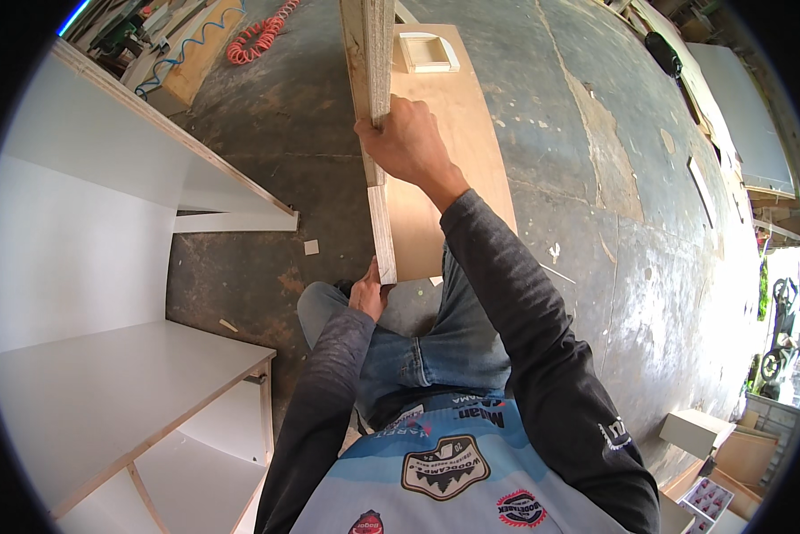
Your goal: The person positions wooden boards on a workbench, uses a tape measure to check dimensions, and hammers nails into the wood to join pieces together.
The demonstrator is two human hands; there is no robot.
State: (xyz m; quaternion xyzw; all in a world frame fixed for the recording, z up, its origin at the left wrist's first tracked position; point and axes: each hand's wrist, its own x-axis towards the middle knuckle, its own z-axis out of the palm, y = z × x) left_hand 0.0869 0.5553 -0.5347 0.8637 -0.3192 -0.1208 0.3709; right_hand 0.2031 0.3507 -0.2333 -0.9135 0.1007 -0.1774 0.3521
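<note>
Before my knees stands a wooden piece with a broad light-brown panel and an upright plywood board along its left side. My right hand is closed over the edge of that plywood board, fingers wrapped round it. Lower down, my left hand grips the near end of a plywood strip at the panel's left edge; some of its fingers are hidden behind the wood. A small pale wooden frame with one curved side rests on the far part of the panel.
At left stands a large white cabinet with bare plywood edges. A coiled red air hose lies at the far left. Small offcuts such as a square piece are scattered on the worn grey floor. Boxes sit at lower right.
</note>
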